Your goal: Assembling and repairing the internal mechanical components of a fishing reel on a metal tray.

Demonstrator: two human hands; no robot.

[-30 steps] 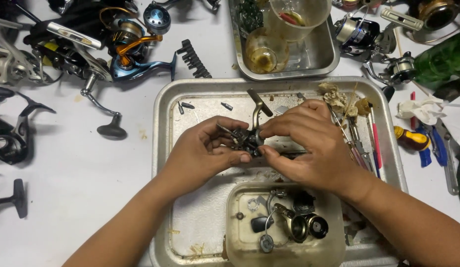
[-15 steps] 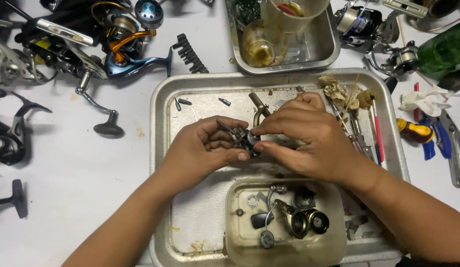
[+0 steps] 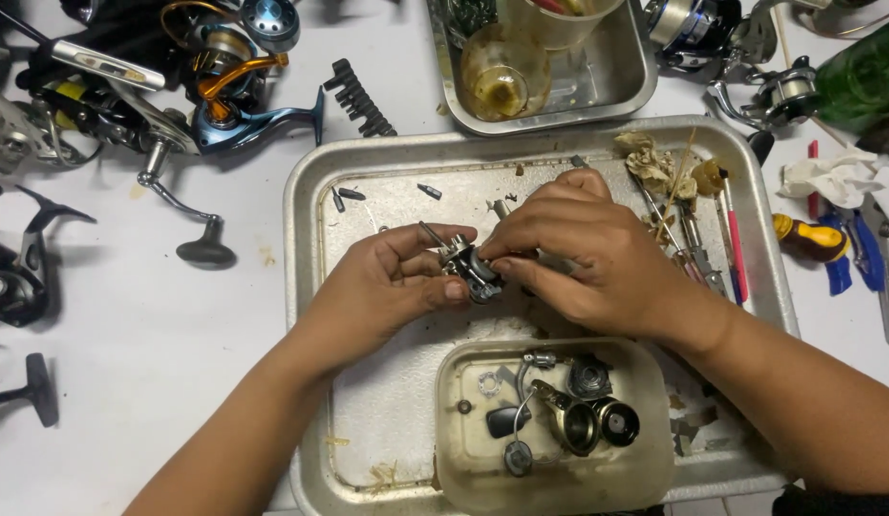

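Both hands meet over a large metal tray (image 3: 310, 239). My left hand (image 3: 387, 287) grips a small dark fishing reel body (image 3: 471, 270) from the left, thumb and fingers pinched on it. My right hand (image 3: 578, 253) covers the reel's right side, fingertips on the same part. Much of the reel is hidden under the fingers. Just below, a clear plastic tub (image 3: 463, 468) holds several loose reel parts, among them a bronze spool (image 3: 580, 423).
Small screws (image 3: 427, 190) lie on the tray's far side, thin tools (image 3: 693, 248) and dirty wadding (image 3: 654, 162) at its right. A second metal tray (image 3: 626, 86) with cups sits behind. Fishing reels (image 3: 215, 86) crowd the left; screwdrivers (image 3: 812, 237) lie right.
The view has shifted slightly, so the trays sit a little higher in frame. My hands keep their hold on the reel body, with small changes in finger position.
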